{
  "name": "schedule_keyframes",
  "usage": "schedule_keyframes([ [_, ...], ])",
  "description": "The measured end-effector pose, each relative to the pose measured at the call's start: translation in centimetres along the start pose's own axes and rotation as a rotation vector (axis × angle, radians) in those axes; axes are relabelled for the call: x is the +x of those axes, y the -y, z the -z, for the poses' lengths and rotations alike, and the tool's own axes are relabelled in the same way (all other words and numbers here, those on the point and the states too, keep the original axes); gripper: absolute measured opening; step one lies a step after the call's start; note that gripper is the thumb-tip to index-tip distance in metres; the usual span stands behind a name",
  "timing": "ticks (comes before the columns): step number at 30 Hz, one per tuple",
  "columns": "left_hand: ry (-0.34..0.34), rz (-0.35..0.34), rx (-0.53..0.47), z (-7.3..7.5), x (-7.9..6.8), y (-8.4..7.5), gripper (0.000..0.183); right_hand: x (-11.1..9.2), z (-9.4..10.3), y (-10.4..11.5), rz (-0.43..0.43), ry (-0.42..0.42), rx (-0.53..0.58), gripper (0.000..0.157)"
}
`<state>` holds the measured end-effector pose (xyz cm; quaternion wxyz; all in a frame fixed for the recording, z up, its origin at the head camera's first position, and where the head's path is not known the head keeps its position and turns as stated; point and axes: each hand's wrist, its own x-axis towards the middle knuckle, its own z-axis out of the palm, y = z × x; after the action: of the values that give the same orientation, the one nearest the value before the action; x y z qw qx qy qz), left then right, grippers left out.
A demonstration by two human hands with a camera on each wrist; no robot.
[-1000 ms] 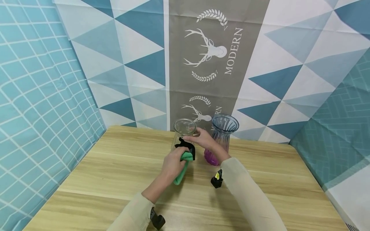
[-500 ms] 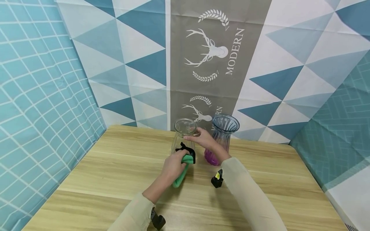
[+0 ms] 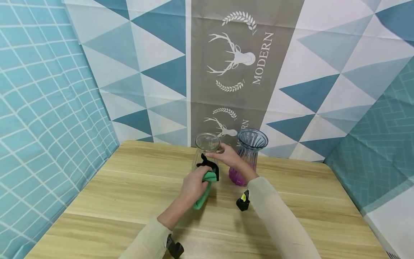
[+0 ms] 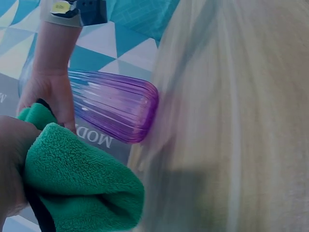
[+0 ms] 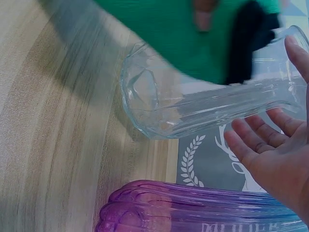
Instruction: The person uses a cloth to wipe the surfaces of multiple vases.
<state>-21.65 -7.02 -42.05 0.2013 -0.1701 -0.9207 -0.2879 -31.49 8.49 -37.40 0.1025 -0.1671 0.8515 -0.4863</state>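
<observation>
A clear glass vase (image 3: 196, 160) stands upright near the table's back edge. My left hand (image 3: 193, 184) grips a folded green cloth (image 4: 82, 179) with a black border, and the cloth lies against the front of the vase. My right hand (image 3: 227, 157) holds the vase just below its flared rim; in the right wrist view its thumb and fingers (image 5: 260, 133) are on opposite sides of the glass. The cloth hides part of the vase's body. Close by on the right stands a ribbed glass vase (image 3: 249, 154), blue at the top and purple at the base.
The wooden table (image 3: 129, 187) runs up to a patterned cloth backdrop (image 3: 161, 79) right behind both vases. A blue grid-patterned sheet (image 3: 48, 108) hangs on the left side. My right forearm passes close to the purple-blue vase.
My left hand moves the cloth slightly down the front of the clear vase, then back up. The right hand and both vases keep their places.
</observation>
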Motion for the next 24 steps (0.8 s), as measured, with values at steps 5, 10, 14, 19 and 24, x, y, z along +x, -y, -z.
schedule_keyframes([
  [5, -0.085, -0.066, 0.009, 0.49, 0.54, -0.48, 0.035, 0.12, 0.08, -0.02, 0.007, -0.002, -0.005, 0.062],
  [10, -0.055, -0.040, 0.026, 0.33, 0.62, -0.33, 0.035, 0.05, 0.11, 0.07, 0.005, 0.011, -0.010, 0.062],
  [14, -0.041, -0.024, 0.015, 0.13, 0.63, -0.13, 0.036, 0.04, 0.13, 0.13, 0.012, 0.008, -0.014, 0.063],
  [19, -0.020, -0.016, 0.005, -0.09, 0.70, 0.04, 0.035, 0.09, 0.16, 0.19, 0.011, -0.001, -0.024, 0.064],
  [24, 0.020, 0.007, 0.008, -0.27, 0.58, 0.17, 0.034, 0.05, 0.05, 0.28, 0.010, -0.003, -0.040, 0.067],
])
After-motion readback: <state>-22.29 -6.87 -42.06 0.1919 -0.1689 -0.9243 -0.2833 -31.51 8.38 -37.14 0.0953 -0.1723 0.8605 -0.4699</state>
